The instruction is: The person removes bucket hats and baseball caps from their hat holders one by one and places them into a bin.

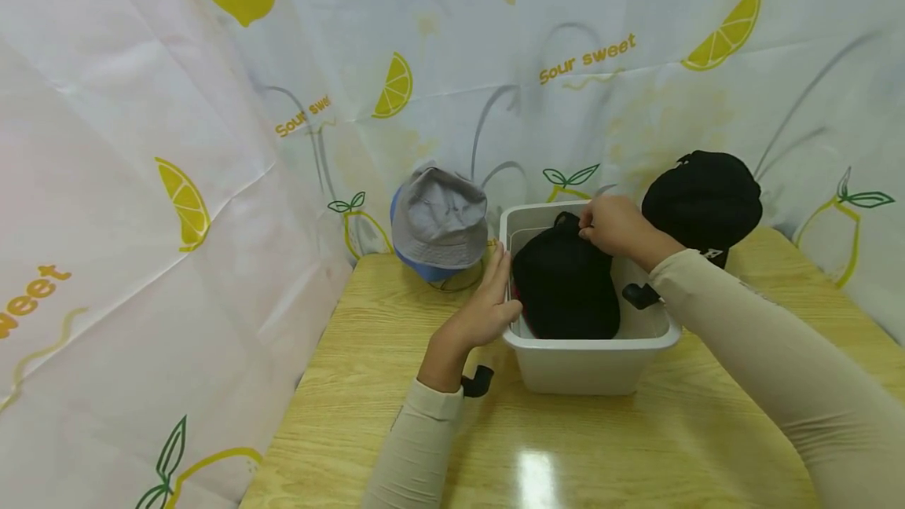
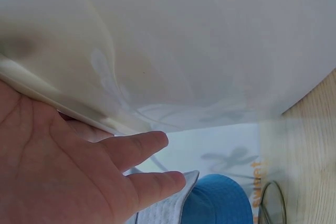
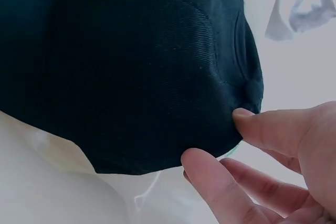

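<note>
Two hands worked at the white plastic bin [image 1: 590, 352] on the worktop [image 1: 396, 383]. The left hand [image 1: 488, 309] lay flat and open against its left wall; the right hand [image 1: 615, 226] pinched the far edge of the black cap [image 1: 566, 289] lying inside. Soft and light, the cap would likely handle best by its rim. The backdrop [image 1: 587, 53] read "Sour sweet".

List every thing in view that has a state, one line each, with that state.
white bin: upright on the table, holding one black cap.
black cap in the bin: lying inside, its far edge pinched by the right hand.
left hand: fingers straight, resting on the bin's left rim.
grey and blue bucket hat: propped on a wire stand, untouched.
second black cap: propped behind the bin, untouched.
</note>
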Demonstrator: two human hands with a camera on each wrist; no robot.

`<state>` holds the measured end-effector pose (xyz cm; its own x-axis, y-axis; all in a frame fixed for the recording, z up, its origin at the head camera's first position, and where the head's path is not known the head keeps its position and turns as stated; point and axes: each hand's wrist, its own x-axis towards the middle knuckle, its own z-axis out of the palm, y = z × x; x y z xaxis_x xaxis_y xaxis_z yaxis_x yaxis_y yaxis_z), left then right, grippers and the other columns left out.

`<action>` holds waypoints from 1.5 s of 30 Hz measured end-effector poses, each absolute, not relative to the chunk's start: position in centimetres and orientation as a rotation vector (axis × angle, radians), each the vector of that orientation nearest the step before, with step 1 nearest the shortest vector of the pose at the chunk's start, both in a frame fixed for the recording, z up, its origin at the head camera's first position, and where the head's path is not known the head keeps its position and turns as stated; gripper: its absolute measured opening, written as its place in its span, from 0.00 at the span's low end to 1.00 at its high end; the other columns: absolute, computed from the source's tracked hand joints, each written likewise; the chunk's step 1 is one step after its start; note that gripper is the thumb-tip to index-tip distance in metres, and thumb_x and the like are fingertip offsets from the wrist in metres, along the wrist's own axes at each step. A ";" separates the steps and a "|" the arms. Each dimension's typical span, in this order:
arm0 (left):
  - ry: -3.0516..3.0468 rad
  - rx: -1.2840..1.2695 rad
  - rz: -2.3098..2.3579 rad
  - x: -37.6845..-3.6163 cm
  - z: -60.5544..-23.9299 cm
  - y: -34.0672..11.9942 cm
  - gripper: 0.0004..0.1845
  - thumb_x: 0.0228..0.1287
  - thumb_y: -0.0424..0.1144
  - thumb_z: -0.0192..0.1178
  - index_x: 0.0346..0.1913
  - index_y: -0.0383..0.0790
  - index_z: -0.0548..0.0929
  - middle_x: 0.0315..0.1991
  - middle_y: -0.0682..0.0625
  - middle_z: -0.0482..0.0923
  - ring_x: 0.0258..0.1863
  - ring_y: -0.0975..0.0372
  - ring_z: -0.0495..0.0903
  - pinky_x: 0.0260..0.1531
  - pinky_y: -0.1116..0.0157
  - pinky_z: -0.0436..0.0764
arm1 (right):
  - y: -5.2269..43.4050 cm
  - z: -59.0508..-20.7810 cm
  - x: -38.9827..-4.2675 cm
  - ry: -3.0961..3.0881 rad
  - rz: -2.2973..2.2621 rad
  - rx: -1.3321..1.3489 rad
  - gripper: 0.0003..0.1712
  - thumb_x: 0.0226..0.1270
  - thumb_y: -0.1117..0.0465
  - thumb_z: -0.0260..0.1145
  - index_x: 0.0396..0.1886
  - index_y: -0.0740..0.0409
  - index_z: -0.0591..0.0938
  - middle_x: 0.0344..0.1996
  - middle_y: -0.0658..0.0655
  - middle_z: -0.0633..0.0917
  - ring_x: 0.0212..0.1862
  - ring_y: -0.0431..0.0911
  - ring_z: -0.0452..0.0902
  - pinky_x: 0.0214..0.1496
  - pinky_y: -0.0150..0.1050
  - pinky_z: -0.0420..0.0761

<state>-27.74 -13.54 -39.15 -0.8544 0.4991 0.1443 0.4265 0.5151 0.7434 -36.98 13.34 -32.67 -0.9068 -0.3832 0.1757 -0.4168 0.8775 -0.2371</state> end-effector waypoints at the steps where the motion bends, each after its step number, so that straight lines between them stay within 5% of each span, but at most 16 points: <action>1: 2.655 0.813 1.265 -27.7 -39.1 -13.5 0.51 0.61 0.40 0.48 0.84 0.42 0.33 0.84 0.49 0.18 0.84 0.54 0.24 0.81 0.48 0.42 | 13.3 -32.7 -37.0 -2.924 0.398 0.634 0.09 0.70 0.62 0.69 0.41 0.64 0.90 0.40 0.63 0.90 0.43 0.59 0.84 0.50 0.55 0.82; 12: 2.659 0.813 1.257 -27.8 -39.2 -13.6 0.51 0.62 0.39 0.48 0.84 0.44 0.33 0.84 0.54 0.17 0.84 0.54 0.24 0.81 0.48 0.42 | 12.5 -33.6 -36.9 -3.022 0.268 0.875 0.22 0.66 0.62 0.73 0.56 0.71 0.85 0.53 0.69 0.87 0.58 0.65 0.81 0.64 0.59 0.77; 23: 2.636 0.807 1.277 -27.7 -39.1 -13.5 0.51 0.63 0.39 0.46 0.84 0.45 0.32 0.84 0.53 0.16 0.83 0.57 0.22 0.81 0.47 0.42 | 12.3 -34.2 -36.7 -3.215 0.177 0.955 0.30 0.76 0.58 0.65 0.70 0.72 0.74 0.68 0.74 0.76 0.71 0.70 0.69 0.73 0.62 0.68; 45: 2.650 0.803 1.270 -28.0 -39.4 -13.5 0.52 0.61 0.40 0.47 0.84 0.47 0.32 0.84 0.53 0.17 0.83 0.60 0.22 0.80 0.46 0.43 | 11.8 -34.4 -35.8 -3.413 0.060 1.048 0.32 0.81 0.54 0.58 0.74 0.71 0.70 0.71 0.75 0.72 0.73 0.69 0.67 0.74 0.64 0.66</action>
